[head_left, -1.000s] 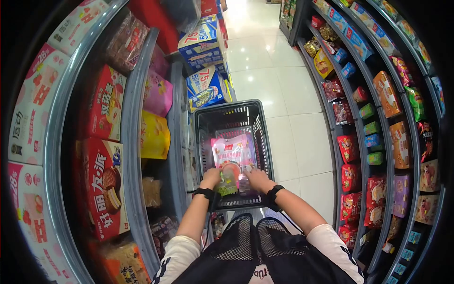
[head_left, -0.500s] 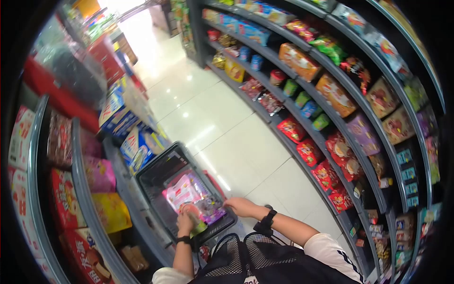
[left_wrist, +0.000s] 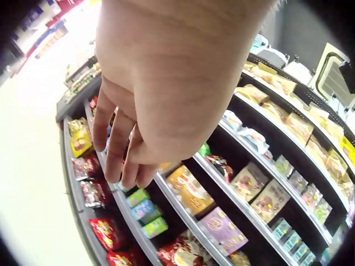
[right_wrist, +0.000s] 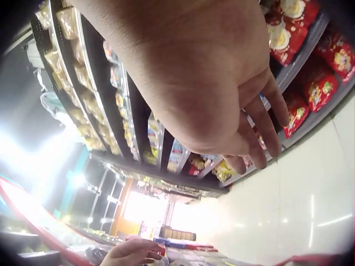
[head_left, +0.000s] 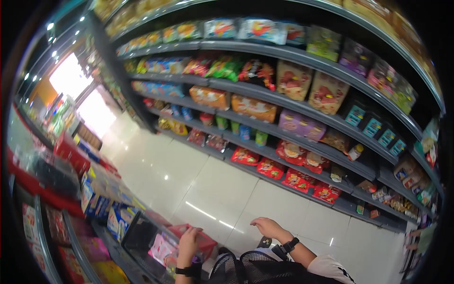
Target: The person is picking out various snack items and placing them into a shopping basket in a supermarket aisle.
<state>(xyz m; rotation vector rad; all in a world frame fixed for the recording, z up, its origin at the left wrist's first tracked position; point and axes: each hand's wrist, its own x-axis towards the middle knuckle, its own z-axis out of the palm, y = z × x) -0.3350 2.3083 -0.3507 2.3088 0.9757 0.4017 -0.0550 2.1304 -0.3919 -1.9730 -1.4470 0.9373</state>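
Left fingers (left_wrist: 115,149) hang loosely bent, gripping nothing. The left hand (head_left: 189,240) sits at the near right rim of the basket (head_left: 135,234), which holds a pink bag (head_left: 159,247). Right fingers (right_wrist: 275,105) are relaxed and empty. The right hand (head_left: 266,227) hovers over the floor (head_left: 208,189), with shelves (head_left: 265,118) on the far side.

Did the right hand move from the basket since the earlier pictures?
Yes. The right hand left the basket and is now to its right, over the white floor, toward the snack shelves.

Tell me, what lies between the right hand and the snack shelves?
Only bare white floor tiles, as the head view shows; the right hand touches no shelves.
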